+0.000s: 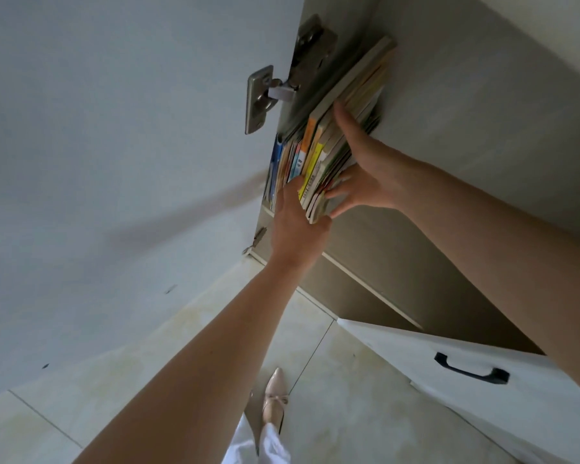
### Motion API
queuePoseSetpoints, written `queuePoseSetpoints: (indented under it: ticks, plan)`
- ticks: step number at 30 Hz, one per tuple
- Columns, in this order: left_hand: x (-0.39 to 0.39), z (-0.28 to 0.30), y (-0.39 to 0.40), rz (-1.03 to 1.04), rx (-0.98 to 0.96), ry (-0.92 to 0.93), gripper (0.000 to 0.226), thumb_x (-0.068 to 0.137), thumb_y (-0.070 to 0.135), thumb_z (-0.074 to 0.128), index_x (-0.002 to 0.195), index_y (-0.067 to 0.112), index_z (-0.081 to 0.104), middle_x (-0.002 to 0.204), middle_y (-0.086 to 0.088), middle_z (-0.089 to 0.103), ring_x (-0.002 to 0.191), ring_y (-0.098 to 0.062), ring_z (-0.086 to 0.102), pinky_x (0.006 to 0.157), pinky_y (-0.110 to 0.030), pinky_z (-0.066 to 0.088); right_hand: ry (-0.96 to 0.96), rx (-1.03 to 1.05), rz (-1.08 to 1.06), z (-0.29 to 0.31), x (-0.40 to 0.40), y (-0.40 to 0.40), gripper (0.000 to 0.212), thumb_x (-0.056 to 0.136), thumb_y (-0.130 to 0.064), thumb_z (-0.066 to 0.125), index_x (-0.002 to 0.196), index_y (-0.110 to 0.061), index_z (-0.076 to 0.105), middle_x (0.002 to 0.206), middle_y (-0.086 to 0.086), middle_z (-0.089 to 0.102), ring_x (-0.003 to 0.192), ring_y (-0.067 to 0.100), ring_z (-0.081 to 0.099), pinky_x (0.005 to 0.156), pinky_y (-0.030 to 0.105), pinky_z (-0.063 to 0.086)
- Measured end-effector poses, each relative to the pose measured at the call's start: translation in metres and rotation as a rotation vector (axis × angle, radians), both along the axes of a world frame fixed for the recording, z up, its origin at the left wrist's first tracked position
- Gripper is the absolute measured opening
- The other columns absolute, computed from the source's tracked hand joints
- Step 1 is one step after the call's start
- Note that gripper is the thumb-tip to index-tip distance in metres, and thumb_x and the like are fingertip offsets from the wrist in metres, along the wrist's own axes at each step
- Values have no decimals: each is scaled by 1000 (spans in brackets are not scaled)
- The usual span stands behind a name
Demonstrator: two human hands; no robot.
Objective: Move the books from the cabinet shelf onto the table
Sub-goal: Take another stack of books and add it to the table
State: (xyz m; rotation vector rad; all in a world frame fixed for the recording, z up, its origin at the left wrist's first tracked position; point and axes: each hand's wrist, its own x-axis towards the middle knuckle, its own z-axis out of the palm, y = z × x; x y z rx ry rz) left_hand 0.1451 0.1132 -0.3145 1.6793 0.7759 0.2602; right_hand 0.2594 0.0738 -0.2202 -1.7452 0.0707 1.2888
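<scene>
A row of thin, colourful books [318, 152] stands upright on a shelf inside the open cabinet [449, 105]. The right-hand part of the row, with yellow and orange spines, sticks out past the shelf edge. My left hand [295, 226] holds this bundle from the left and below, its thumb lying up along the yellow spine. My right hand [365, 172] presses against the bundle's right side, thumb up on the top edges and fingers spread under the lower corner. More books with blue spines [276, 162] stay further left on the shelf. No table is in view.
The open cabinet door [114, 162] with a metal hinge [262, 98] fills the left. A lower shelf edge [365, 286] runs beneath. At the lower right is a white drawer front [482, 390] with a black handle [471, 368]. Below are a tiled floor [332, 413] and my shoe [275, 396].
</scene>
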Motion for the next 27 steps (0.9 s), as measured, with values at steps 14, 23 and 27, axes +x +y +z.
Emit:
queuePoseSetpoints:
  ticks: [14,23,27]
  plan:
    - [4,-12,-7,-2,292,-12,61,82,17,66,137,20,41,135,-1,51,123,-21,48,89,-35,52,-16,145,-112,3,7,-27,28,89,-36,43,99,-18,61,112,20,66,103,48,63,100,75,27]
    - [33,-53,-10,-44,431,72,59,83,27,72,133,15,43,128,-8,60,112,-26,62,87,-40,57,12,141,-109,-4,15,-31,23,86,-32,43,85,-17,59,118,23,64,106,50,61,105,72,24]
    - [39,-58,-7,22,515,14,49,81,27,73,124,13,53,119,-8,67,105,-27,66,81,-38,59,35,151,-91,-7,18,-31,26,84,-33,43,91,-15,61,121,24,63,109,49,59,107,70,25]
